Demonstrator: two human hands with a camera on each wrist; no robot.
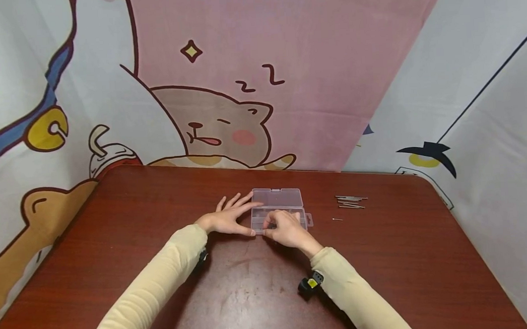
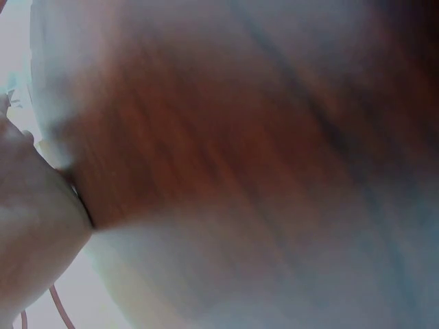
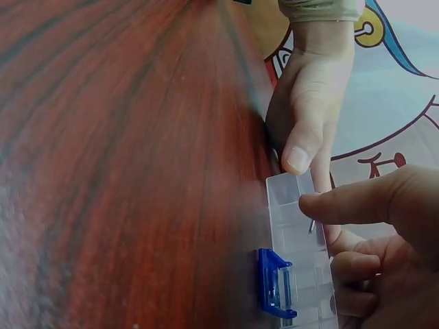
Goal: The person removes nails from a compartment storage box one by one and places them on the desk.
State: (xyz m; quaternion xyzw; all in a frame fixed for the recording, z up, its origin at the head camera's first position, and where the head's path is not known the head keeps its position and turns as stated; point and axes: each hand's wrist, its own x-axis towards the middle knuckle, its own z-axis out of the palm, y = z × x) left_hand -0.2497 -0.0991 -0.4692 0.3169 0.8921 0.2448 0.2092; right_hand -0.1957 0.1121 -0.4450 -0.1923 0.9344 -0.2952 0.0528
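A clear plastic compartment box (image 1: 257, 226) lies on the table with its lid (image 1: 277, 198) raised and tipped back. My left hand (image 1: 225, 220) steadies its left end, fingers spread and thumb at the front corner; this thumb (image 3: 298, 159) also shows in the right wrist view. Over the front compartments my right hand (image 1: 288, 229) bends down with curled fingers. A small thin metal pin (image 3: 312, 226) shows beside its thumb, seemingly pinched, the grip partly hidden. The box front carries a blue latch (image 3: 274, 284). The left wrist view is mostly blurred tabletop.
Several thin metal rods (image 1: 349, 199) lie in a loose group to the right of the box. Nearer me, one short metal piece (image 1: 337, 219) lies apart. A hanging tab (image 1: 309, 219) sticks out from the box's right end. Printed cloth (image 1: 313, 82) stands behind the brown table (image 1: 234, 295).
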